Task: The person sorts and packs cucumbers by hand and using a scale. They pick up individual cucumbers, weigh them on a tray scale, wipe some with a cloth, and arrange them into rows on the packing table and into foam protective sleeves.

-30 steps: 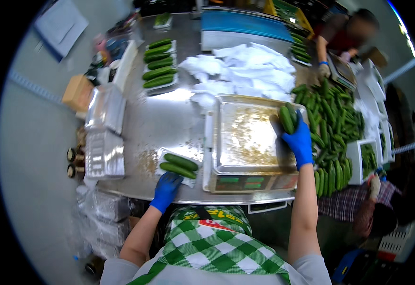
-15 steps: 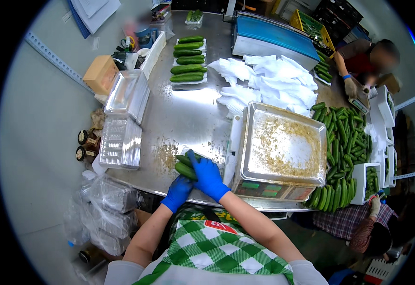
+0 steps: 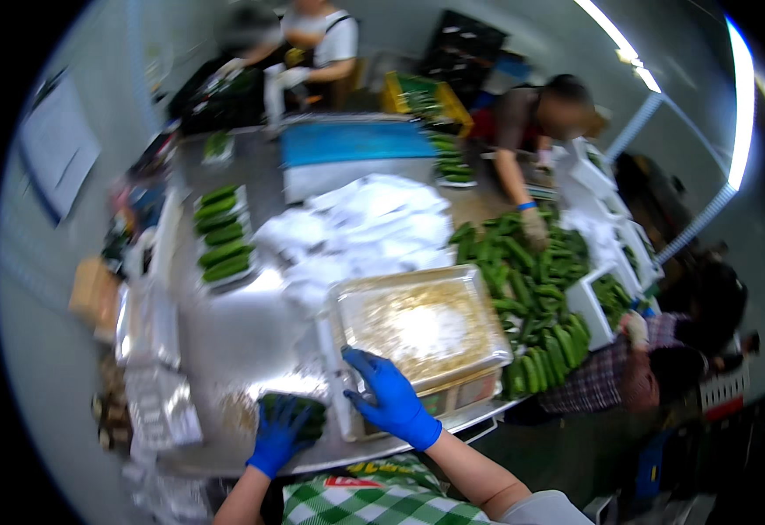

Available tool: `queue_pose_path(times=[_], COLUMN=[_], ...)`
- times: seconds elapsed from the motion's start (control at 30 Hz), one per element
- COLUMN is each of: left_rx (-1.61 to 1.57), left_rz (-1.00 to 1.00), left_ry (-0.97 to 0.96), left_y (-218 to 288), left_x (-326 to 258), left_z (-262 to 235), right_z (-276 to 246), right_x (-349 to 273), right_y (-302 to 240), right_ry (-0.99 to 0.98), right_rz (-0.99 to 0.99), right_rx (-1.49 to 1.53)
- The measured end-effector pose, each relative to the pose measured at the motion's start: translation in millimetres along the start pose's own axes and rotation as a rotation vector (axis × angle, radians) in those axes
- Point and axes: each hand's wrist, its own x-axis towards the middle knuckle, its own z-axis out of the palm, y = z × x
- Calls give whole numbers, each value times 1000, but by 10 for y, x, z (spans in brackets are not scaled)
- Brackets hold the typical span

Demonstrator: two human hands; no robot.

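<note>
Roughly midway: left hand [image 3: 279, 435] gripped a cucumber bundle [image 3: 299, 413] on the desk [image 3: 225, 324], right hand [image 3: 391, 398] lay open on the empty tray [image 3: 417, 328]; filled packs [image 3: 221, 234] stood done, a heap [image 3: 531, 297] remained.

I see my left hand [image 3: 279, 433] in a blue glove resting on a small bunch of cucumbers [image 3: 299, 411] at the near edge of the steel table [image 3: 234, 328]. My right hand [image 3: 391, 398], also gloved, lies spread at the near corner of the metal scale tray [image 3: 417, 324]. A big cucumber pile [image 3: 531, 297] lies to the right.
</note>
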Motion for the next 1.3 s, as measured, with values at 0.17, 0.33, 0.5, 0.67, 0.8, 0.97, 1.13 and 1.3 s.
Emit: queue_pose_path(times=[0.17, 0.33, 0.5, 0.67, 0.8, 0.97, 1.13, 1.3], left_rx=[115, 208, 179, 301, 314, 356, 318, 168], left_rz=[12, -121, -410, -521, -519, -520, -516, -417], left_ry=[70, 179, 131, 149, 142, 148, 181, 216], left_y=[-232, -704, -1239, -1898, -1976, -2127, -2188, -2317], left_x=[317, 906, 1528, 1988, 2144, 2321, 2398, 2330], left_z=[93, 1, -308, -298, -360, -431, -444, -481], right_z=[-716, -594, -591, -607, -638, -638, -646, -636], right_x=[-205, -511, -485, -438, -413, -387, -384, -421], right_y=[777, 1251, 1179, 1148, 1148, 1153, 1138, 1154], right_ry=[373, 273, 297, 262, 235, 209, 202, 222], right_rz=[219, 340, 391, 444, 484, 515, 516, 490], right_rx=[-277, -562, -539, -519, -516, -510, -519, -519])
